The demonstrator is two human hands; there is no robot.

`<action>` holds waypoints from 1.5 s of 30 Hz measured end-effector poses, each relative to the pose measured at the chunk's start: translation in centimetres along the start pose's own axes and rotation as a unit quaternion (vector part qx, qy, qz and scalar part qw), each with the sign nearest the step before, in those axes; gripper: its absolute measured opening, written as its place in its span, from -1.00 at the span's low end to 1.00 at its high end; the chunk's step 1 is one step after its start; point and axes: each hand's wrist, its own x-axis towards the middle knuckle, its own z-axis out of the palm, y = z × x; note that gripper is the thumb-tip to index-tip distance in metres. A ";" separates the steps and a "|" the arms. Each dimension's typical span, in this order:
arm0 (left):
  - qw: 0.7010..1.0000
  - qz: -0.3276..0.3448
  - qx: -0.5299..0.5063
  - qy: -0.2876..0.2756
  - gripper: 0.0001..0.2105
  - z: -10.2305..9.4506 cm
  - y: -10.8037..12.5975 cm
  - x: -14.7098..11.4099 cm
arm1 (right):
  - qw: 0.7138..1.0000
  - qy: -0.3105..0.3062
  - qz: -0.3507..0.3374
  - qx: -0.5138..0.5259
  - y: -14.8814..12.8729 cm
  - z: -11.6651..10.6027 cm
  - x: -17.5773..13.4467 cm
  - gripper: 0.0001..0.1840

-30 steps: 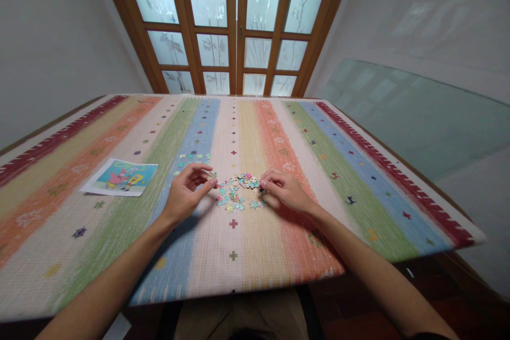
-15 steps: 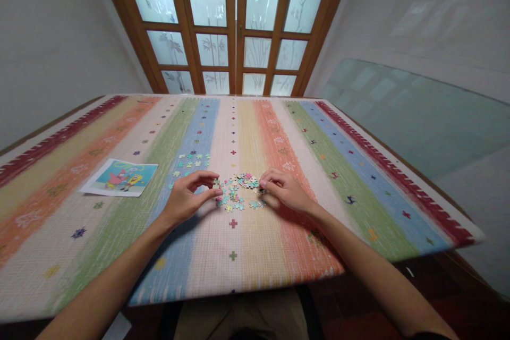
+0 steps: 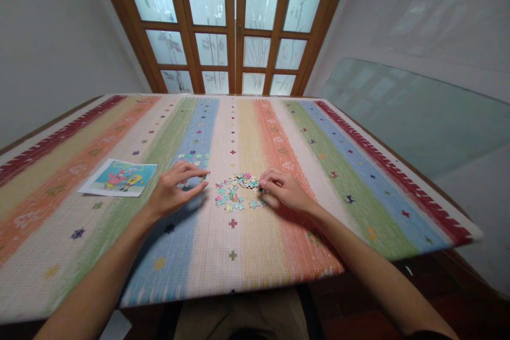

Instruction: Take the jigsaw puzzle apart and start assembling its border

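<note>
Several small jigsaw puzzle pieces (image 3: 230, 191) in teal, pink and yellow lie in a loose pile on the striped tablecloth. Left of the pile, my left hand (image 3: 177, 186) hovers over the blue stripe, with a small greenish puzzle piece (image 3: 203, 177) between thumb and index finger. At the pile's right edge, my right hand (image 3: 285, 188) is closed in a pinch. Something small and dark shows at its fingertips, too small to make out. More puzzle pieces (image 3: 198, 157) are spread beyond my left hand, which partly covers them.
A printed picture sheet (image 3: 123, 178) with cartoon figures lies on the tablecloth (image 3: 255, 255) at the left. The table's front edge is close to my body. Wooden glass-paned doors (image 3: 235, 32) stand behind the table, and a pale glass panel (image 3: 418, 111) is at the right.
My left hand has moved left, away from the pile, taking a puzzle piece with it and covering some of the spread pieces. My right hand has stayed in place.
</note>
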 end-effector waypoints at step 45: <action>0.987 -0.026 0.021 -0.154 -0.77 4.6 -0.1 1.6 | 1.000 0.013 -0.003 -0.009 0.3 0.2 0.1 -0.76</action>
